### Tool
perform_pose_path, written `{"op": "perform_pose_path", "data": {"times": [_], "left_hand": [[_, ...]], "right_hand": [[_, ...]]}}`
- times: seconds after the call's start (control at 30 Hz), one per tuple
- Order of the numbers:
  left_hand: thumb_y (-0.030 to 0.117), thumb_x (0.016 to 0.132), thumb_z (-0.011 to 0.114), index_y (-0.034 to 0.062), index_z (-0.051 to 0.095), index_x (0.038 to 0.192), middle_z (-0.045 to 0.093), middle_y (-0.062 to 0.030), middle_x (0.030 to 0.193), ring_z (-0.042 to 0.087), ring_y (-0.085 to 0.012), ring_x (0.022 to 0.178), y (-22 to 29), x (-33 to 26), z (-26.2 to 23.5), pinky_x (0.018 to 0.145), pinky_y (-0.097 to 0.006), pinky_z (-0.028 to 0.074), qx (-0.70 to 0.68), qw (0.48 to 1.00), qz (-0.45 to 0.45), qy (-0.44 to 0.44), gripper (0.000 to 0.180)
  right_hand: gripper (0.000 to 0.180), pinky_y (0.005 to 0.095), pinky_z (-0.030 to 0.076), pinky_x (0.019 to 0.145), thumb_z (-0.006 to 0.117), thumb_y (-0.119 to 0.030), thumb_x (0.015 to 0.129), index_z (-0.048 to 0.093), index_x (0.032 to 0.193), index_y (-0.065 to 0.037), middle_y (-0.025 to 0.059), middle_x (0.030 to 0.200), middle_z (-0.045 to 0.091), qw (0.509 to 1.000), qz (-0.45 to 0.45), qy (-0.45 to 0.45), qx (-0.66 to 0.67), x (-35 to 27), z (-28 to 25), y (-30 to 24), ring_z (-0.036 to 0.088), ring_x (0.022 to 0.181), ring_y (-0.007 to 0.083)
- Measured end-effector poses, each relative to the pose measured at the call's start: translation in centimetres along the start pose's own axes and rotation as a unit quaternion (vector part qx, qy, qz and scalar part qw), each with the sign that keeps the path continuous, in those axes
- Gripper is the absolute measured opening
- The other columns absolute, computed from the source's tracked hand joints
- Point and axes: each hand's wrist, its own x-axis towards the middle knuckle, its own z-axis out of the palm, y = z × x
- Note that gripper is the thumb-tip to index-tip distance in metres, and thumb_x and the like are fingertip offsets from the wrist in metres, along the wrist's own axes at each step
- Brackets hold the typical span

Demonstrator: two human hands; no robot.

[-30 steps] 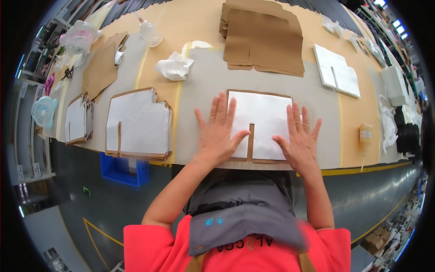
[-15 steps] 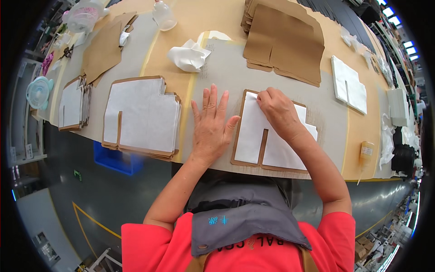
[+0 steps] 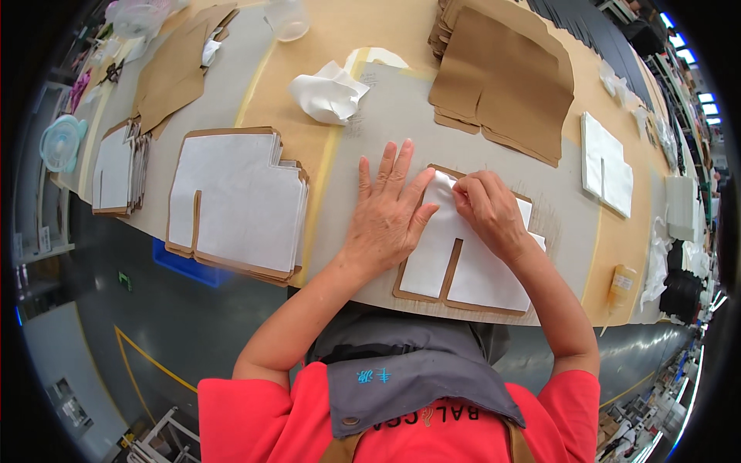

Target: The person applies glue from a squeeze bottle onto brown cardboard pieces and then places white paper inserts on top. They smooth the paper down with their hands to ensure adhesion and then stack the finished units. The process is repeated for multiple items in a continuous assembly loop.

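Observation:
In front of me lies a brown cut panel (image 3: pixel 485 306) with a slit, its border showing around a white sheet (image 3: pixel 427 266) of similar shape laid over it. My right hand (image 3: pixel 494 212) pinches the white sheet near its far edge, where the material is slightly puckered. My left hand (image 3: pixel 386 220) is spread, its index finger and thumb over the sheet's far left corner and the other fingers above the grey table covering. To the left rests a stack of brown panels topped with white (image 3: pixel 231 201).
Plain brown panels (image 3: pixel 509 85) are piled beyond my right hand. Farther right are folded white sheets (image 3: pixel 606 166) and a glue-like bottle (image 3: pixel 620 287). Crumpled white material (image 3: pixel 330 92) lies ahead. A smaller stack (image 3: pixel 114 170) and a small fan (image 3: pixel 63 143) stand far left.
My left hand has moved right, from beside the panel onto the white sheet's corner. My right hand keeps its pinch, and the sheet's far edge now puckers. The whole view has shifted slightly.

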Motion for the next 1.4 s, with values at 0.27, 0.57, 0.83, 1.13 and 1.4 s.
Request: {"op": "perform_pose_path", "data": {"times": [0.27, 0.57, 0.83, 1.13, 1.4], "left_hand": [[0.041, 0.101, 0.054, 0.0147, 0.055, 0.141, 0.021, -0.021, 0.164, 0.011, -0.041, 0.154, 0.0, 0.1, -0.2, 0.121, -0.061, 0.007, -0.023, 1.0, 0.001, 0.0, 0.048], [0.041, 0.095, 0.064, 0.0175, 0.068, 0.124, 0.023, -0.0195, 0.164, 0.011, -0.0426, 0.153, 0.4, 0.6, -0.9, 0.121, -0.061, 0.007, -0.077, 0.992, 0.089, -0.039, 0.037], [0.033, 0.095, 0.065, 0.0218, 0.076, 0.109, 0.035, -0.021, 0.159, 0.018, -0.0428, 0.152, -1.3, 1.3, 1.1, 0.122, -0.059, 0.012, -0.093, 0.995, 0.035, 0.029, 0.021], [0.038, 0.084, 0.077, 0.0183, 0.076, 0.107, 0.043, -0.0226, 0.152, 0.024, -0.0426, 0.15, -1.9, 1.0, 1.6, 0.122, -0.06, 0.017, -0.065, 0.991, 0.083, 0.087, 0.031], [0.041, 0.086, 0.075, 0.0218, 0.077, 0.109, 0.042, -0.0201, 0.154, 0.025, -0.0415, 0.15, -1.5, 1.4, 2.1, 0.122, -0.057, 0.016, -0.063, 0.992, 0.081, 0.073, 0.03]], "right_hand": [[0.025, 0.0332, 0.053, 0.067, 0.076, 0.001, 0.078, 0.06, 0.097, -0.003, 0.0079, 0.092, 0.061, 0.999, -0.042, 0.02, 0.007, -1.1, -0.4, 0.5, 0.061, 0.081, 0.0235], [0.041, 0.0413, 0.042, 0.099, 0.081, -0.012, 0.076, 0.061, 0.112, -0.014, 0.0039, 0.127, 0.057, 0.991, 0.077, -0.086, 0.063, 0.4, -4.5, 0.5, 0.052, 0.117, 0.0272], [0.018, 0.0399, 0.039, 0.101, 0.078, -0.011, 0.079, 0.064, 0.09, -0.014, -0.0021, 0.118, 0.062, 0.986, 0.014, -0.163, 0.044, 0.1, -5.1, 2.4, 0.05, 0.117, 0.0243], [0.015, 0.0437, 0.035, 0.114, 0.069, -0.006, 0.084, 0.061, 0.095, -0.011, 0.0035, 0.121, 0.07, 0.983, -0.043, -0.158, -0.079, -9.9, -12.5, -6.2, 0.06, 0.126, 0.0217], [0.015, 0.0424, 0.054, 0.088, 0.066, 0.0, 0.078, 0.065, 0.093, -0.001, 0.0121, 0.099, 0.071, 0.965, 0.26, 0.019, 0.015, -18.0, -22.3, -16.1, 0.071, 0.095, 0.0292]]}}
